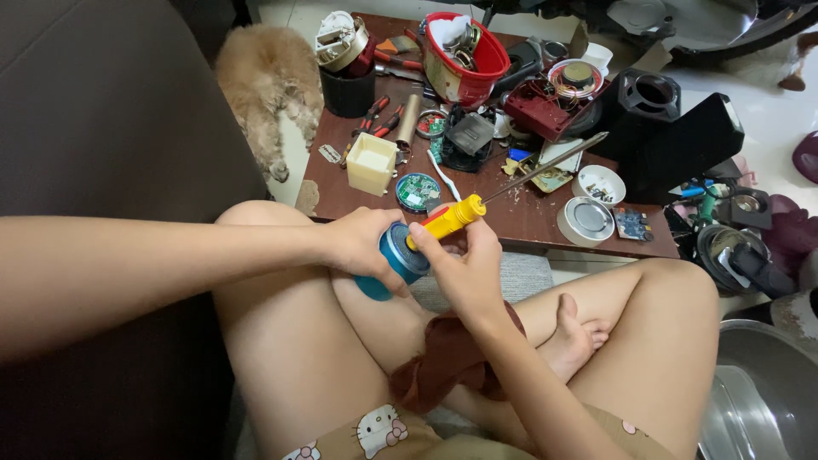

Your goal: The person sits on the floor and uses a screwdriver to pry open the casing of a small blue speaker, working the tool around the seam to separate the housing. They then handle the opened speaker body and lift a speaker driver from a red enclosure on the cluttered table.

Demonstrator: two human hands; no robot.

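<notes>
Left hand (358,243) grips blue speaker (394,260); right hand (464,255) clenches yellow screwdriver (452,218), shaft pointing away from speaker. Likely best: steady speaker, reverse tool squarely.

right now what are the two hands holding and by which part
The left hand grips the blue cylinder around its side. The right hand holds the screwdriver by its yellow handle, shaft pointing up and away over the table.

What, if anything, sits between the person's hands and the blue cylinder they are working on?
Nothing visible. The left hand already grips the blue cylinder directly, and the right hand touches its end face while holding the yellow-handled screwdriver, whose shaft points away toward the cluttered table.
</notes>
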